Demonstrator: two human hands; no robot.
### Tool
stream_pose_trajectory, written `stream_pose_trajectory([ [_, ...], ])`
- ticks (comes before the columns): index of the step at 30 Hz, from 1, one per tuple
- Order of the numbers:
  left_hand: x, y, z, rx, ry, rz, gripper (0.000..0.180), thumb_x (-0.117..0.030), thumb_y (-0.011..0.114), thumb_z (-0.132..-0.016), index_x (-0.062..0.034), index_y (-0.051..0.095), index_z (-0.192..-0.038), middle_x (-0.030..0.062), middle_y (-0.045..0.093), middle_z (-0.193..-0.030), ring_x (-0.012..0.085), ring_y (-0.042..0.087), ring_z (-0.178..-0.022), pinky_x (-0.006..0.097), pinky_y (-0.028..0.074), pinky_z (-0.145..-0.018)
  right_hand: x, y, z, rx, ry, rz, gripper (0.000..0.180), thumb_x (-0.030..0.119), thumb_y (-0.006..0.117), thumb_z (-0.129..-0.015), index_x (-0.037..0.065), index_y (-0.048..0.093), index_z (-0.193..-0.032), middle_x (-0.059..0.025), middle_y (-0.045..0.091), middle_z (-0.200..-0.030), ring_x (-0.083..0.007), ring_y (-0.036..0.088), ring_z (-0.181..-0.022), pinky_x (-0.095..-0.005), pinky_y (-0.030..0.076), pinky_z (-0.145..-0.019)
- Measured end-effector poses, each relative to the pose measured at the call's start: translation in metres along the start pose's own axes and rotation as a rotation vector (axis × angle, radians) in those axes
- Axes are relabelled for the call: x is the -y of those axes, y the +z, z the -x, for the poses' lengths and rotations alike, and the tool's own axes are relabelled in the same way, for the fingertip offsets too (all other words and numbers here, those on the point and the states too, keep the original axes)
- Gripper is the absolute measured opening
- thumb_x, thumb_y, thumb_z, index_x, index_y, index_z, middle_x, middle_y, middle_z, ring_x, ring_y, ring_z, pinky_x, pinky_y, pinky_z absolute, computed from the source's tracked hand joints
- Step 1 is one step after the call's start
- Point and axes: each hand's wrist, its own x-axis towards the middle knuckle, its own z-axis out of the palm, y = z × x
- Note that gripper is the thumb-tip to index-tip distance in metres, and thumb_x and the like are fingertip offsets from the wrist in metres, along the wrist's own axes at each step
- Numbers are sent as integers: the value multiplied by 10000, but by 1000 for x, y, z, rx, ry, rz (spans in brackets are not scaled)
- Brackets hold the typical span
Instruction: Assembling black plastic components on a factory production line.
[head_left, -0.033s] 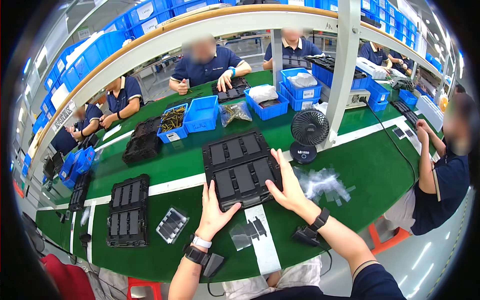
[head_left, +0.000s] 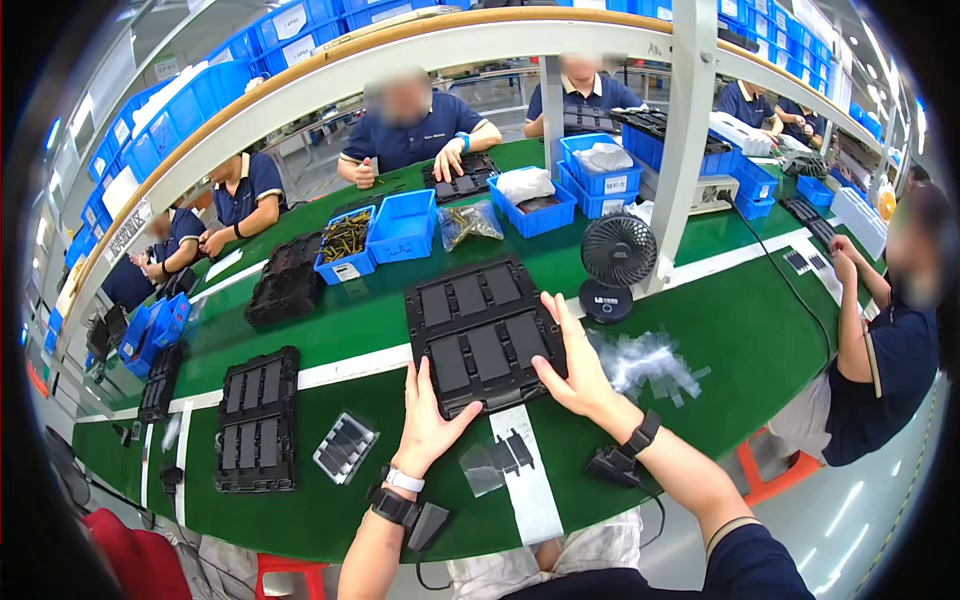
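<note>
A black plastic tray (head_left: 470,335) with two rows of flat grey rectangular pads lies in front of me. My left hand (head_left: 432,425) holds its near left corner, thumb along the front edge and fingers straight up the left side. On the opposite side my right hand (head_left: 580,370) grips the right edge, its thumb over the rim and its fingers stretched along the side. Closer to me, dark strips (head_left: 512,453) on clear film lie over a white table stripe. To the left of my left hand is a small clear pack (head_left: 346,448) with dark pieces.
A similar black tray (head_left: 257,420) lies at left, with stacked black trays (head_left: 284,278) beyond. Blue bins (head_left: 402,224), a bag of brass-coloured parts (head_left: 470,227) and a fan (head_left: 618,262) stand farther back. Clear film scraps (head_left: 648,365) lie at right. A metal post (head_left: 688,150) rises there. Co-workers sit around.
</note>
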Motion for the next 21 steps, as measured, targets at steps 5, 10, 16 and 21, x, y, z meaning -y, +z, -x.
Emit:
stream_pose_trajectory([
  [5, 1, 6, -8, -5, 44, 9, 1010, -389, 743, -663, 74, 164, -1348, 316, 167, -1376, 415, 203, -1293, 423, 240, -1051, 36, -45, -6, -239, -403, 125, 470, -10, 591, -689, 6, 498, -1149, -165, 482, -1200, -317, 472, -1105, -401, 384, -930],
  [10, 3, 5, -6, -53, 17, 74, 953, -408, 704, -718, 76, 174, -1346, 334, 162, -1369, 426, 214, -1285, 414, 230, -1055, 136, -88, 28, 180, -988, 166, 188, 125, 565, -750, 40, 584, -917, -39, 511, -817, -147, 541, -747, -258, 469, -581],
  [16, 7, 5, -9, -108, -22, 28, 845, -372, 663, -771, 58, 213, -1342, 351, 136, -1368, 445, 189, -1288, 426, 219, -1053, 147, -153, 70, 852, -356, 399, 175, 148, 519, -757, 95, 544, -921, 1, 558, -788, -173, 558, -707, -295, 436, -561],
  [21, 5, 4, -11, -176, 5, 27, 754, -358, 643, -788, 25, 284, -1330, 289, 214, -1376, 384, 156, -1321, 417, 201, -1062, 100, -199, 211, 1213, 1018, 176, 512, 509, 546, -779, 105, 541, -1093, -131, 641, -864, -312, 621, -807, -384, 489, -696],
])
